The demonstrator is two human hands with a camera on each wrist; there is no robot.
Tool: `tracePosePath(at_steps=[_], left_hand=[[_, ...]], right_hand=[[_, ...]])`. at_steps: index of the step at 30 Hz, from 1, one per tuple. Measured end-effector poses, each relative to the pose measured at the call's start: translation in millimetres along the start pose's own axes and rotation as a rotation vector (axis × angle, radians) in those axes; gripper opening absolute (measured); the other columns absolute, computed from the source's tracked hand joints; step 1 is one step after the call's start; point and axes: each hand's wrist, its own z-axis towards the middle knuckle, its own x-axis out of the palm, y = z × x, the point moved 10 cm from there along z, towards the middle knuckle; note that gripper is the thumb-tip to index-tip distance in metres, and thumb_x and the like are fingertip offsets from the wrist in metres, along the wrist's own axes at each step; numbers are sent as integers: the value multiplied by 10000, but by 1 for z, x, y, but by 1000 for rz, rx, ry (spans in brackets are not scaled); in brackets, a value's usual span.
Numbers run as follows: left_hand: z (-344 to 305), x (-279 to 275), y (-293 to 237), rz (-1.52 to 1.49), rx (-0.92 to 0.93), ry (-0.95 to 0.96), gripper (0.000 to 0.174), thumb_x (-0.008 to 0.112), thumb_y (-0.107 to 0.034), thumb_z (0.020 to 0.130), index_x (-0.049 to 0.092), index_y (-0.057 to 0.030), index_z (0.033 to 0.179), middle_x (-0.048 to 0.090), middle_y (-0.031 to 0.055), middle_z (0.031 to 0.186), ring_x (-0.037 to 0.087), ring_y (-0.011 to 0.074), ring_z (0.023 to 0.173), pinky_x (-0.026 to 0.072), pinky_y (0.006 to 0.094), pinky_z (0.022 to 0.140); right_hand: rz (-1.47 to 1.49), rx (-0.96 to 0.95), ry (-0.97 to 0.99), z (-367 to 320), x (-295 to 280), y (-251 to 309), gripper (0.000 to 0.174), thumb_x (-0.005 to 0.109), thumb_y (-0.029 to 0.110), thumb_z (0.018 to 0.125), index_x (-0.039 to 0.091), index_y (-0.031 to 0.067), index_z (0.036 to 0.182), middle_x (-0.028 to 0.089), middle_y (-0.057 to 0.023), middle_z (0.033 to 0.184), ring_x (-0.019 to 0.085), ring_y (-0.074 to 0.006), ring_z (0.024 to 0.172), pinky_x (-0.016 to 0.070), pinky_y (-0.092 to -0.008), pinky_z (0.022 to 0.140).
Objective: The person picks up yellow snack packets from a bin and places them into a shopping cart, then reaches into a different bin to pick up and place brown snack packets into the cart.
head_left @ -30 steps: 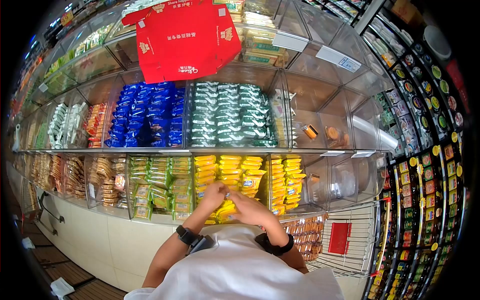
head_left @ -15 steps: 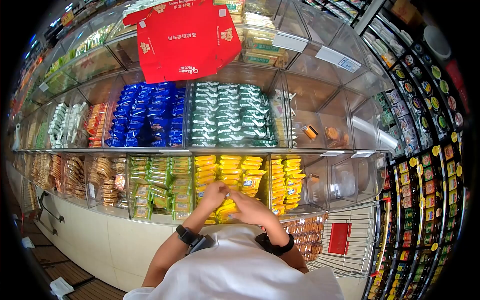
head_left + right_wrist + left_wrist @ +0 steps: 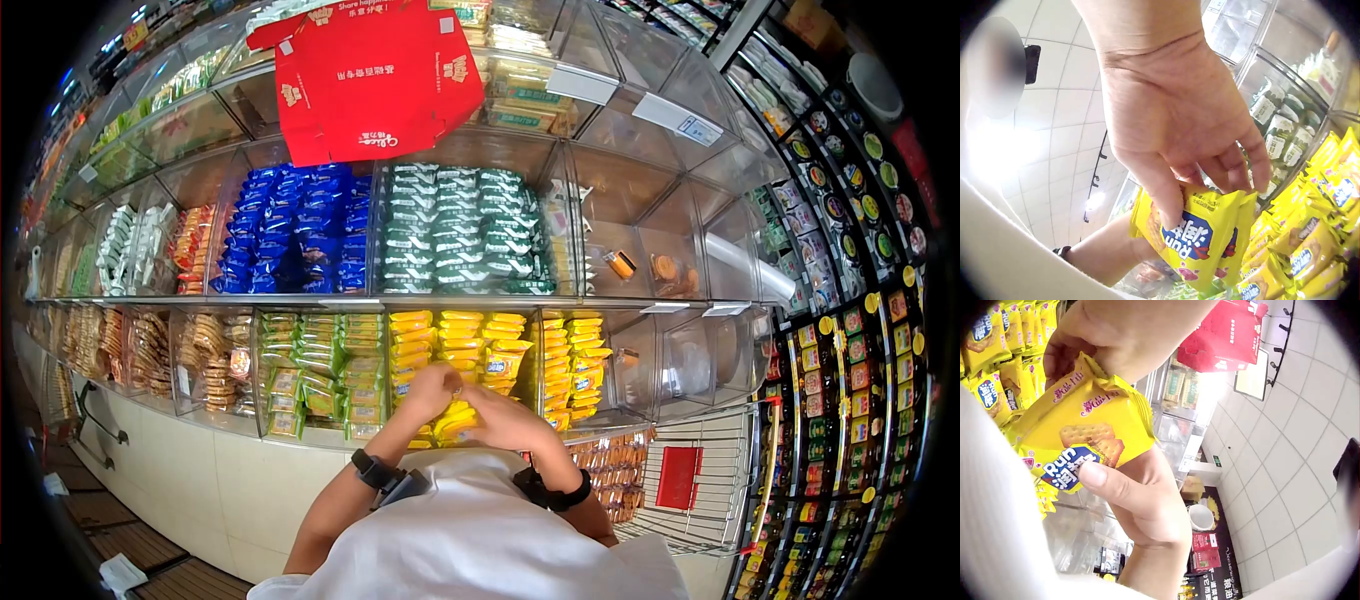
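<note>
Two yellow biscuit packets [image 3: 1194,234] lie face to face in my right hand [image 3: 1175,119], its thumb pressed across the front one in the right wrist view. My left hand [image 3: 1116,331] meets the same biscuit packets [image 3: 1085,425] at their upper end in the left wrist view, its curled fingers partly hidden behind them. From the head view, the left hand [image 3: 430,392] and right hand [image 3: 505,418] come together over a bin of yellow biscuit packets [image 3: 462,340]. Further rows of yellow packets [image 3: 1310,250] lie beside the right hand.
Green packets [image 3: 320,360] fill the bin to the left, with blue packets [image 3: 300,220] and dark green ones [image 3: 460,230] on the tier behind. A red box sheet [image 3: 375,85] hangs above. At the right stands a wire shopping cart [image 3: 715,470] near bottle shelves [image 3: 860,400].
Both hands stay nearly in place. Between them the held packets have turned slightly, so more of their yellow wrapping shows below the fingers.
</note>
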Motion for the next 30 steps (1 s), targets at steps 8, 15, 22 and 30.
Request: tracePosePath(at_steps=[8,15,22,30], left_hand=[[-2,-1,-20,61,84,49,109,582,-88,728,586,6,782,589,188,772,574,345,733,451,390,647],[-4,5,-19,130,62,115,120,542,-100,746,561,11,790,584,205,794,560,370,755,442,417,663],[-6,4,-14,112,59,73,110,532,-88,741,560,11,781,583,207,784,556,374,762,440,422,669],[-6,1,-11,80,60,33,72,531,-48,730,569,0,769,583,199,773,561,364,754,445,409,663]], right_hand=[[86,-55,41,-3,-3,1,495,654,169,684,405,6,1080,467,-183,1052,472,-331,992,387,-369,821],[61,-120,2,-4,-4,4,467,661,146,663,413,-4,1030,494,-169,960,504,-330,908,407,-378,762],[20,-98,22,-2,2,0,482,638,141,660,402,-15,1050,480,-188,1011,487,-336,962,408,-371,796],[-49,-117,6,-3,5,-4,499,616,126,660,391,-38,1074,460,-198,1107,480,-345,1006,412,-385,814]])
